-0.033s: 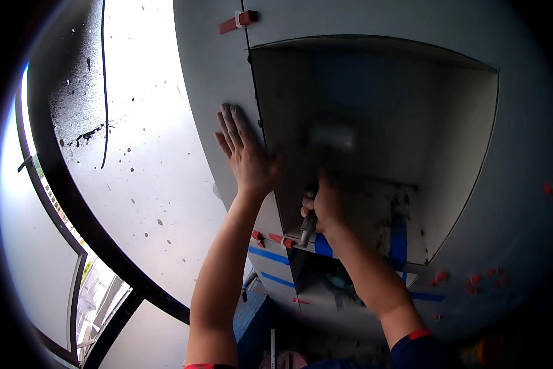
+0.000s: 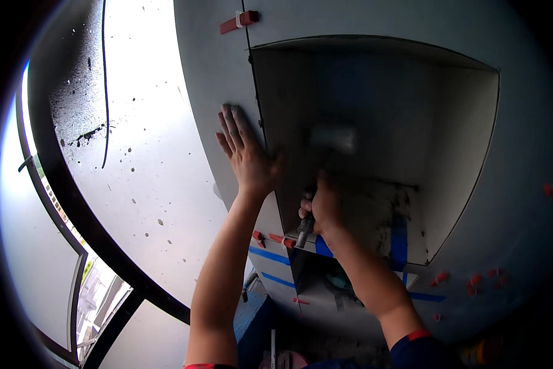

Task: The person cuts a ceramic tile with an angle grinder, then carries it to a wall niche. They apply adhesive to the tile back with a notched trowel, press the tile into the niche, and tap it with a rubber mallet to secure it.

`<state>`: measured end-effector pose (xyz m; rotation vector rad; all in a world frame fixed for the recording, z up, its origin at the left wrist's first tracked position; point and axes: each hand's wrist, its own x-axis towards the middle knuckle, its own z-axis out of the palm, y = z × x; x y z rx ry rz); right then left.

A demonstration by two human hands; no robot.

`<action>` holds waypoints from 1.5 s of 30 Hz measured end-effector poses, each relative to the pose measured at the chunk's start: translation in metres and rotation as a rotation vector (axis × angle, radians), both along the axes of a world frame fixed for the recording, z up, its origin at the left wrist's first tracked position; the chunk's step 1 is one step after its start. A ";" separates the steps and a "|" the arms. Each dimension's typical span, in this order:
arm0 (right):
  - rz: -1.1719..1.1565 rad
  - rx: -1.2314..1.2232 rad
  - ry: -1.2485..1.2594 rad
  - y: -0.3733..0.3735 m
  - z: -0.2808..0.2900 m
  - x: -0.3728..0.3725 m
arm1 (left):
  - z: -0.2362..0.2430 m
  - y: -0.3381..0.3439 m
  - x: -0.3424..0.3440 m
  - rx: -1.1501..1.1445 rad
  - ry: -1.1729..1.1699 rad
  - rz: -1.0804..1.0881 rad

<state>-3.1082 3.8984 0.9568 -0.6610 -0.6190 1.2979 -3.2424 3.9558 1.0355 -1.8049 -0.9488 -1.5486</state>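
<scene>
My left hand [image 2: 244, 154] lies flat with its fingers spread against the grey tiled wall [image 2: 215, 74], just left of the edge of the recessed niche [image 2: 375, 141], a little left of the middle of the frame. My right hand [image 2: 323, 206] is curled shut around the handle of a mallet [image 2: 305, 229], low in the niche near the centre; the handle's end sticks out below my fist, and the pale, blurred head [image 2: 333, 136] stands above my hand against the niche's back wall. The niche floor beside my right hand is smeared with dark marks. Strips of blue tape [image 2: 269, 255] cross the wall below the niche, and red tile clips [image 2: 238, 22] sit at the upper joint and along the lower edge. A speckled window pane [image 2: 129, 160] fills the left of the frame.
</scene>
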 end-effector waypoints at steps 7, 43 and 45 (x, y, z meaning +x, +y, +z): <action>0.017 -0.002 -0.004 -0.003 -0.006 0.003 | 0.002 -0.005 0.001 -0.035 0.004 0.009; 0.131 -0.150 0.095 -0.027 -0.053 0.019 | -0.063 0.003 -0.012 0.029 0.071 -0.038; 0.086 -0.132 0.111 -0.035 -0.056 0.011 | -0.067 0.005 -0.008 0.018 0.061 -0.041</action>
